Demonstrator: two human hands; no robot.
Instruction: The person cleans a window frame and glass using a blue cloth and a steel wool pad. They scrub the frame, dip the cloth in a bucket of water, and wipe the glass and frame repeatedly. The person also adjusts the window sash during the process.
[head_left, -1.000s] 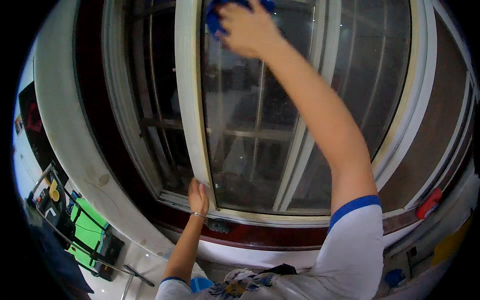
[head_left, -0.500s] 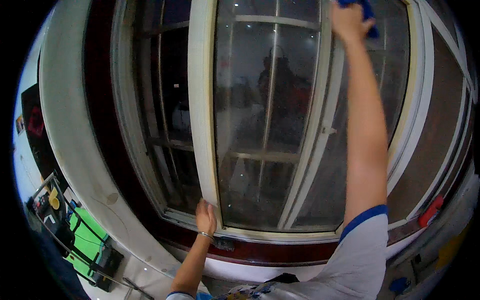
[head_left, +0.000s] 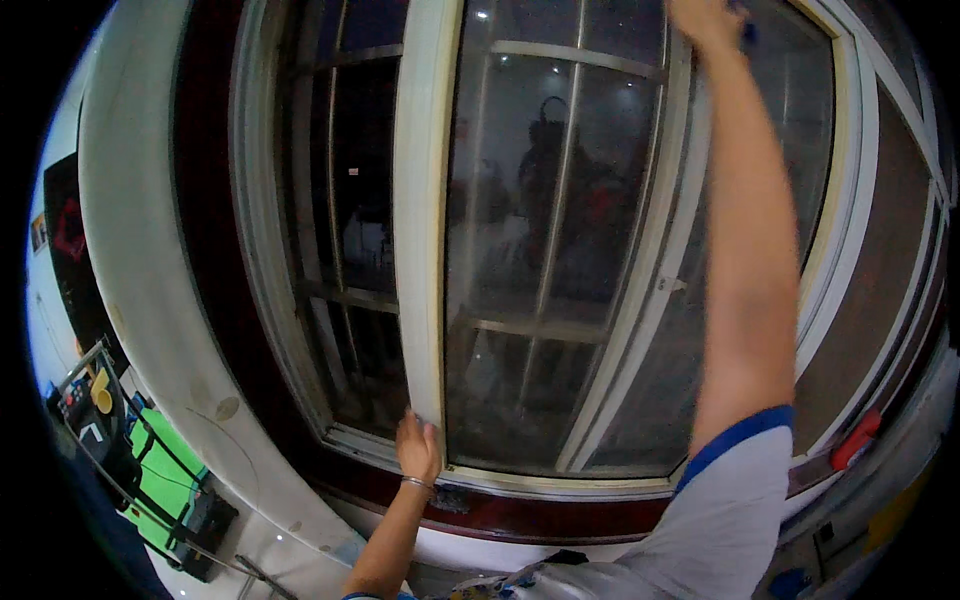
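A glass window pane (head_left: pixel 510 400) in a cream-white sash frame (head_left: pixel 421 200) stands in front of me, with metal bars behind the glass. Low on the sash's left upright, my left hand (head_left: pixel 418 450) is closed around the edge, a bracelet at its wrist. My right arm reaches far up across the glass. At the top edge of the picture my right hand (head_left: pixel 708 25) holds a blue cloth (head_left: pixel 747 28) against the upper right of the window; most of the cloth is hidden or out of frame. A small latch (head_left: pixel 670 284) sits on the middle upright.
Below the window runs a dark red sill (head_left: pixel 560 522) with a dark grey piece (head_left: pixel 452 498) beside my left wrist. A red object (head_left: pixel 856 440) lies at its right end. At lower left are a bright green panel (head_left: pixel 165 465) and a black metal frame (head_left: pixel 135 400). A pale curved column (head_left: pixel 140 230) rises on the left.
My right hand and the cloth have moved up, so less of the cloth shows. The whole view has shifted slightly. My left hand stays on the sash upright.
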